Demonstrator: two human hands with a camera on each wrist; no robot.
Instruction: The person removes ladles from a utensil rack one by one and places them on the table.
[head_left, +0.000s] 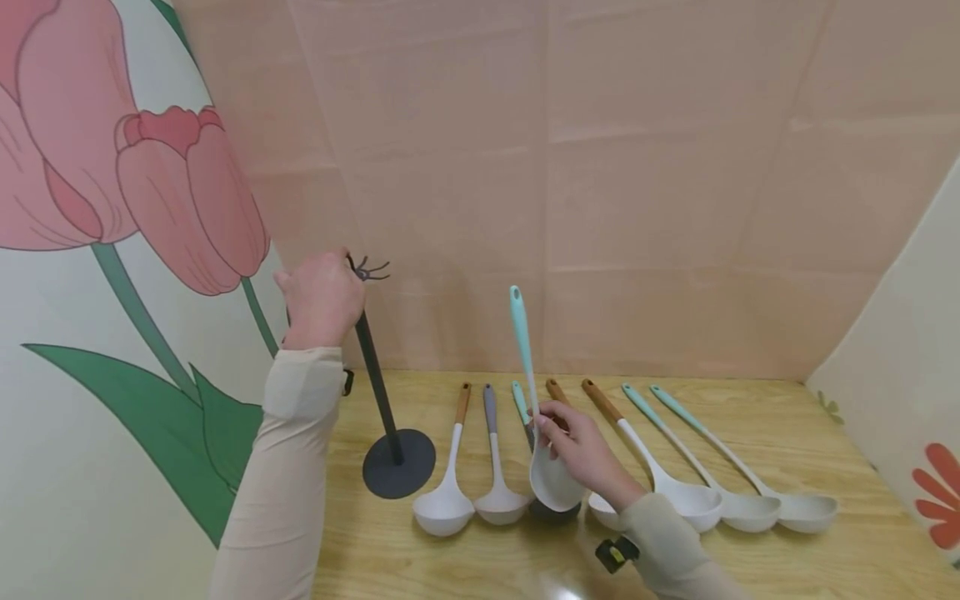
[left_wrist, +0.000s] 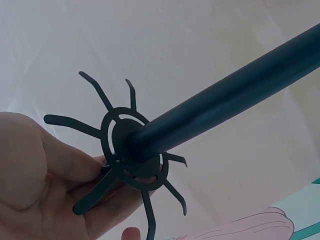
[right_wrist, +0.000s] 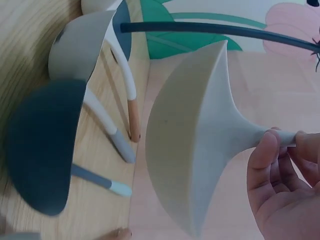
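My left hand (head_left: 322, 298) grips the top of a dark rotating-style utensil stand, with thumb and fingers pinching its hook ring (left_wrist: 106, 135). The stand's pole (head_left: 377, 375) leans slightly, and its round base (head_left: 420, 467) rests on the table. In my right hand (head_left: 581, 446) is a white ladle (head_left: 551, 487) with a mint handle, pinched at the neck just above the bowl. That ladle is raised off the table, handle end up, to the right of the stand. The right wrist view shows its bowl (right_wrist: 185, 145) from the side, with fingertips around the neck.
Several ladles lie in a row on the wooden table (head_left: 367, 542), among them a brown-handled one (head_left: 444, 510), a grey-handled one (head_left: 501, 504) and a dark-bowled one (right_wrist: 45, 145). More mint-handled ladles (head_left: 808, 512) lie at the right. A pink-covered wall (head_left: 660, 208) stands behind.
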